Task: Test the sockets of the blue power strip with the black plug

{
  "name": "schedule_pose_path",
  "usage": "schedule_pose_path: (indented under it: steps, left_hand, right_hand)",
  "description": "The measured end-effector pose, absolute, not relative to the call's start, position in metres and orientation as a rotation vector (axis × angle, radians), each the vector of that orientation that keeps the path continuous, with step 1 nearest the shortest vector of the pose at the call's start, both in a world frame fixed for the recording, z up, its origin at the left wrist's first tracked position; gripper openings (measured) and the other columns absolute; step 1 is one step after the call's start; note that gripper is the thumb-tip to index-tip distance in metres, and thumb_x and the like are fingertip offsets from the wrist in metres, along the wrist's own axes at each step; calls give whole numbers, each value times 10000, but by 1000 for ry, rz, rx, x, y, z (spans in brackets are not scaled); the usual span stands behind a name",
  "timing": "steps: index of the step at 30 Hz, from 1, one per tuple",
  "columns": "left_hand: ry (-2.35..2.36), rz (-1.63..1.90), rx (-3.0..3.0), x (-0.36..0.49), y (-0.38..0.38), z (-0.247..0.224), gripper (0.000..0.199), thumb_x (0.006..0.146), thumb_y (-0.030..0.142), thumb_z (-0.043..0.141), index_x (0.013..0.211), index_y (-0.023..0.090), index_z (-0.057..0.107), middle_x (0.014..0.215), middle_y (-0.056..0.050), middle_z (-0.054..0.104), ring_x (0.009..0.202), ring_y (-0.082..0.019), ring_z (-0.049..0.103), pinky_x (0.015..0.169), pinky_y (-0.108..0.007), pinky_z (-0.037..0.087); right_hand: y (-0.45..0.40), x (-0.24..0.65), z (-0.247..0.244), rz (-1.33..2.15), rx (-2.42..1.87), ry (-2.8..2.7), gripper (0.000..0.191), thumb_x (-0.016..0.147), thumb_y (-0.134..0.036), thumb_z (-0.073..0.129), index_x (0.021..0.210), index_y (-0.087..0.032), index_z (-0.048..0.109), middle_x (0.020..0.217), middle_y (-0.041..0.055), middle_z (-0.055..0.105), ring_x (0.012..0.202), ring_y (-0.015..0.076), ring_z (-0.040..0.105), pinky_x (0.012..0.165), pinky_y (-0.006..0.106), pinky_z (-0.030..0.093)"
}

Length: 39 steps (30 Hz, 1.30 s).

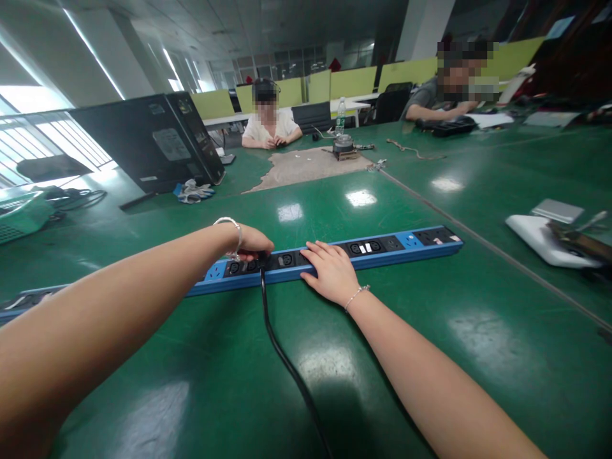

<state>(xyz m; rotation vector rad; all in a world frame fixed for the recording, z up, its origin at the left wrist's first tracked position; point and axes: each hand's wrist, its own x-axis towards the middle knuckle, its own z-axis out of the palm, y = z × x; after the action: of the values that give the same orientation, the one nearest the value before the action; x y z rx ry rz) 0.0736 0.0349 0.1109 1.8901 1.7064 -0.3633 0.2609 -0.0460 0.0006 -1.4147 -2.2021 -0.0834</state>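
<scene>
I'm counting one long power strip [282, 275] here, lying on the green tabletop [239, 382] right in front of the person, and one black cable [282, 350] ending in a black plug [262, 258]. Two bare hands are working at it, a bracelet circling each wrist. The left hand [252, 243] is pinching the plug from above, its fingers curling around it at a socket; I'm not managing to tell whether it's sitting fully in. The right hand [329, 271] is pressing palm-down on the strip, its fingers reaching over the top, slightly spread, the thumb standing apart at the near edge.

The strip's long axis is running left to right, its right end slanting a little farther from the person, its left stretch passing behind the forearm. The cable is trailing back toward the person.

The strip is showing a blue casing, black socket sections, two blue socket panels and small white stickers. Beyond, two other people are sitting, and one bottle [341, 116] is standing.
</scene>
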Motion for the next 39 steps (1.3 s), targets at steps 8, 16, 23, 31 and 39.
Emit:
schedule_pose_path:
  steps: [8, 16, 23, 31, 39]
  left_hand:
    - [1652, -553, 1623, 65, 37, 110, 273, 648, 435, 548, 508, 217, 463, 371, 13, 351, 319, -110, 313, 296, -232, 269]
    - [1660, -580, 1601, 65, 35, 111, 298, 662, 475, 532, 522, 218, 474, 373, 18, 331, 323, -114, 317, 308, -238, 264]
    - [1763, -628, 1682, 75, 30, 116, 335, 661, 479, 539, 477, 216, 441, 371, 3, 360, 330, -118, 325, 329, -248, 262]
    - [1723, -602, 1549, 71, 29, 115, 384, 678, 507, 505, 464, 224, 358, 366, 32, 293, 306, -80, 230, 307, -222, 188]
    - [1586, -508, 1334, 44, 32, 103, 381, 685, 497, 448, 473, 222, 292, 381, 50, 254, 313, -59, 185, 308, -184, 136]
  right_hand:
    - [-46, 261, 0, -77, -1420, -2194, 470, 805, -386, 575, 1241, -214, 540, 1358, 77, 500, 1264, 249, 399, 1021, 429, 288]
    - [-46, 260, 0, -79, -1421, -2188, 458, 807, -387, 568, 1232, -219, 548, 1354, 76, 503, 1261, 250, 400, 1023, 429, 284]
    - [-45, 260, 0, -83, -1413, -2189, 462, 806, -387, 567, 1233, -211, 547, 1350, 77, 507, 1257, 252, 402, 1017, 427, 288]
    - [-46, 260, 1, -79, -1409, -2184, 455, 805, -384, 571, 1226, -212, 554, 1346, 75, 512, 1253, 254, 406, 1013, 424, 289]
    - [-45, 260, 0, -79, -1425, -2186, 462, 807, -389, 567, 1232, -208, 549, 1352, 69, 506, 1257, 245, 399, 1016, 418, 282]
